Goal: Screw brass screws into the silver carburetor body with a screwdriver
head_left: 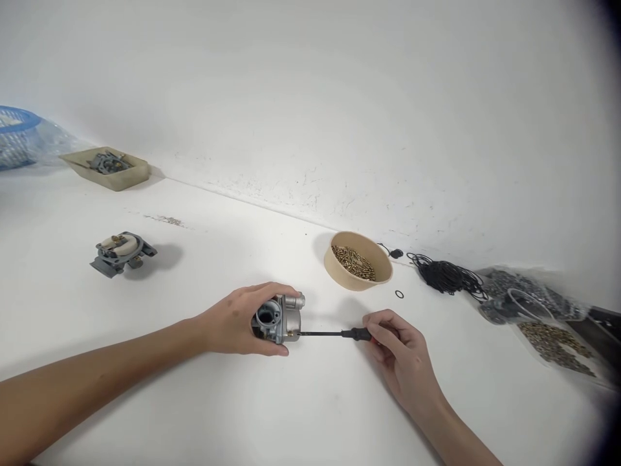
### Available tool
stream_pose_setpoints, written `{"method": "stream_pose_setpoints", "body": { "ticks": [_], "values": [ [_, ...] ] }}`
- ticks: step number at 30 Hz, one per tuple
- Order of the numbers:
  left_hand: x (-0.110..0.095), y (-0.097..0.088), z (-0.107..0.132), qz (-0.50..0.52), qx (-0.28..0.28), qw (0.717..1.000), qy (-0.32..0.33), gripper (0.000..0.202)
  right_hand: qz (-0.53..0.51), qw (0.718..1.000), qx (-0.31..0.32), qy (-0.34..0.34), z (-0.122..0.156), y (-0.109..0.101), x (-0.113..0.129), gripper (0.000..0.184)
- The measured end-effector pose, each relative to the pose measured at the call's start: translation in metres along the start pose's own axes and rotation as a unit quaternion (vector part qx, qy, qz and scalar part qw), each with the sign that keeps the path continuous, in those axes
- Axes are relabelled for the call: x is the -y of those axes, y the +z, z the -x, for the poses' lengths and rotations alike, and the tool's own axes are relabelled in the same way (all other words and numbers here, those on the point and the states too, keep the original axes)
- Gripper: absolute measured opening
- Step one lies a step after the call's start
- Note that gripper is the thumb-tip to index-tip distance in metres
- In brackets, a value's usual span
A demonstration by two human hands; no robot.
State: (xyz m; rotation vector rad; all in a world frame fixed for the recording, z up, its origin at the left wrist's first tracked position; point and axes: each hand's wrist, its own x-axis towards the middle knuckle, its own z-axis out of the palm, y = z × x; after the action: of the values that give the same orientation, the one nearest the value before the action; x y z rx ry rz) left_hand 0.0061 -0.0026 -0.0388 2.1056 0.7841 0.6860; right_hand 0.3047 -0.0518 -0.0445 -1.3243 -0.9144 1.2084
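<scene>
My left hand [240, 321] is wrapped round a grey metal carburetor [291, 322], holding it on its side on the white table with its round bore turned up toward me. In my right hand [400, 359] is a screwdriver [323, 334], its black handle pinched between thumb and fingers. The long dark shaft lies level, and its tip meets a small brass-coloured screw at the carburetor's right side. Beyond my hands stands a tan paper bowl [334, 273] with many small brass-coloured parts in it.
A second, opened carburetor [121, 252] sits at the left. Behind it are a beige tray [138, 173] of metal parts and a blue basket [19, 120]. To the right lie a single black O-ring [399, 294], a heap of black rings [446, 275] and bags of small parts [533, 294].
</scene>
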Motion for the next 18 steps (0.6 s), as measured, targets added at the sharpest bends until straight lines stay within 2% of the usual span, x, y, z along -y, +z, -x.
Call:
{"method": "stream_pose_setpoints", "body": {
  "ticks": [12,18],
  "values": [
    [0.0009,0.0004,0.0002,-0.004,-0.001,1.000,0.001,0.077,0.010,1.000,0.011,0.009,0.0033,0.0044,0.0053,0.029],
    [0.0036,0.0005,0.0002,-0.007,-0.002,1.000,0.006,0.078,-0.002,0.999,0.030,-0.019,0.0038,0.0039,0.0067,0.027]
  ]
}}
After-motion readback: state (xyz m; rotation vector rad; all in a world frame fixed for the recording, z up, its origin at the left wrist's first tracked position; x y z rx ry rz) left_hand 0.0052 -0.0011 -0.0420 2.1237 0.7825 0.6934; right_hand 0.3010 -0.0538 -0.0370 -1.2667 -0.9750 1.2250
